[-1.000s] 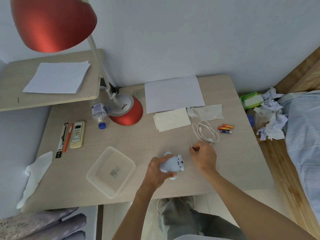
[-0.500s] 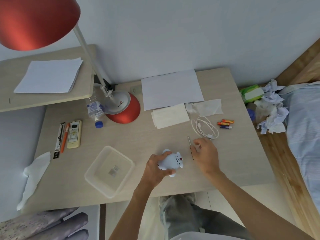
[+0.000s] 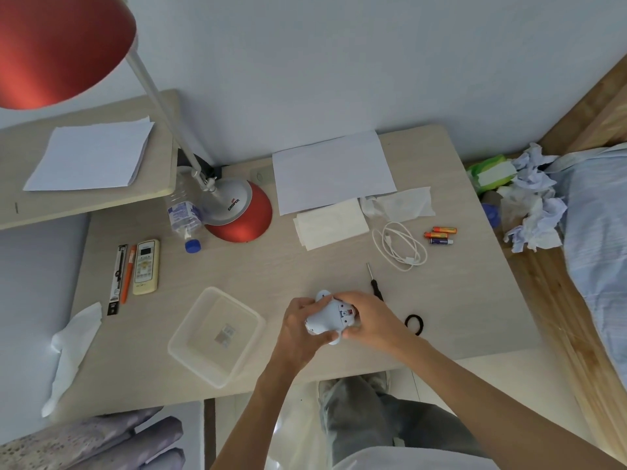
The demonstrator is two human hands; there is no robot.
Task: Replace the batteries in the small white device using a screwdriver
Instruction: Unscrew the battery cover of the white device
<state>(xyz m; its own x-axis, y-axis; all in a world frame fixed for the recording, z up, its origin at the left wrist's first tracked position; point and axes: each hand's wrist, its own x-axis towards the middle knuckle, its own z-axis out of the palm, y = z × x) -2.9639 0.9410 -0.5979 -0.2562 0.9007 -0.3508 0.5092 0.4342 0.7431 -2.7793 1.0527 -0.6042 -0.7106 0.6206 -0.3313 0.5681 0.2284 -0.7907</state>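
So, both hands are on the small white device (image 3: 327, 318), held just above the front part of the desk (image 3: 271, 273). The left hand (image 3: 298, 325) is curled round its left side and underside. The right hand (image 3: 364, 322) has its fingers bent over the other end with the thumb underneath, so nothing is loose or open here. There's a tiny red and blue mark on the face of the device between the two hands.

The screwdriver (image 3: 375, 284) lies flat on the desk just beyond the right hand, untouched. A black hair tie (image 3: 414, 323) sits just right of that hand. Further back there's a coiled white cable (image 3: 400, 245) and, right of it, three batteries (image 3: 440, 235) side by side.

It's a pale wood desk pushed against a plain wall. A red lamp (image 3: 237, 215) stands at the back, with a water bottle (image 3: 183, 212) lying beside its base. A remote (image 3: 146, 266) and an orange pen (image 3: 128, 273) are over on the left, a sheet of paper (image 3: 332, 171) sits near the wall, and crumpled tissues (image 3: 532, 205) are piled off the right edge.

The clear plastic container (image 3: 193, 368) sits left of the hands. A small label shows at its bottom, though I can't tell if that's inside or underneath.
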